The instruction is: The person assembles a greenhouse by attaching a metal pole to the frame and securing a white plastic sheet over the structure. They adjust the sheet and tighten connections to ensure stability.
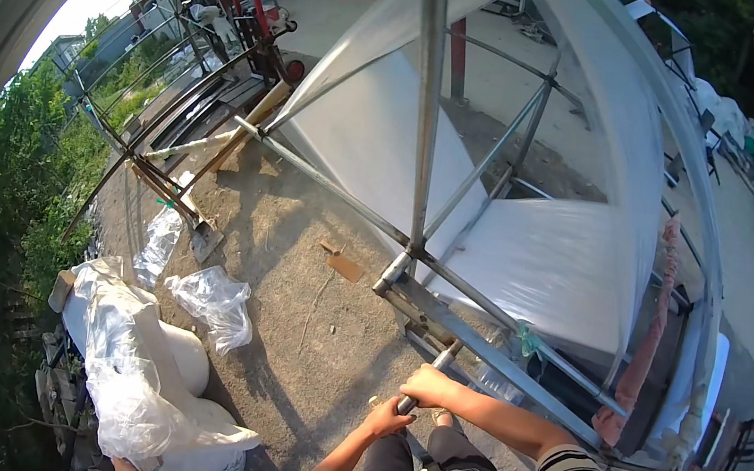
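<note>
Both of my hands grip one short metal pipe (445,357) that slants up toward the metal pipe frame in front of me. Lower on it, near its end, my left hand (388,418) is closed. My right hand (429,388) wraps round it just above. The pipe's upper end meets or passes by the lower bar (496,346) of the frame; whether it is joined there I cannot tell. An upright pole (426,109) rises from the frame's near corner. Clear plastic sheeting (545,258) hangs over the frame.
White and clear plastic sheets (127,365) cover bulky things at the left. A crumpled clear bag (214,305) and a brown flat piece (344,266) lie on the sandy ground. Rusty metal racking (194,107) stands farther left beside green bushes (13,178). A pink cloth roll (649,338) hangs at the right.
</note>
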Tool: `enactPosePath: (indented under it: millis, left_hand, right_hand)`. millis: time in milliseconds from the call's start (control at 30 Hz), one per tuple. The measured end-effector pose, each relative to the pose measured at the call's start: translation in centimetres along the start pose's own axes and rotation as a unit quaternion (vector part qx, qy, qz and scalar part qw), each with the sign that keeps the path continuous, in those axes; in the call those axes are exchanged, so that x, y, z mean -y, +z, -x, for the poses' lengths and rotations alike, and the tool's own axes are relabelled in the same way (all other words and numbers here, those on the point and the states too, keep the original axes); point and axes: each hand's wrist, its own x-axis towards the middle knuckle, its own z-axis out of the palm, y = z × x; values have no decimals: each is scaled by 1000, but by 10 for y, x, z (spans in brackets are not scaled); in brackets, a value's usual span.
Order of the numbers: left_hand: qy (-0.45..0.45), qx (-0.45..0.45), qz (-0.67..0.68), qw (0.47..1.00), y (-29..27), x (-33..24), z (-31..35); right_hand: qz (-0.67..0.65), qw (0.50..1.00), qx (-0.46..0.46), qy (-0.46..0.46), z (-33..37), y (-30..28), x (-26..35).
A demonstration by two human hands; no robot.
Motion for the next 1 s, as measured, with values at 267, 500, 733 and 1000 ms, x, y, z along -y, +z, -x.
enactPosePath:
  millis: [267, 500, 733, 1000]
  left_hand:
    - [79, -142, -203, 965, -172, -138, 125]
    - [83, -381, -338, 857, -316, -86, 57]
    - [66, -397, -319, 858, -331, 52, -83]
    - [-64, -246, -206, 945, -119, 132, -149]
  right_hand:
    - [83, 951, -257, -148, -72, -206, 15]
    - [69, 950, -257, -164, -269, -223, -27]
    - [38, 992, -102, -68, -368, -79, -88]
    - [94, 989, 52, 104, -237, 129, -76]
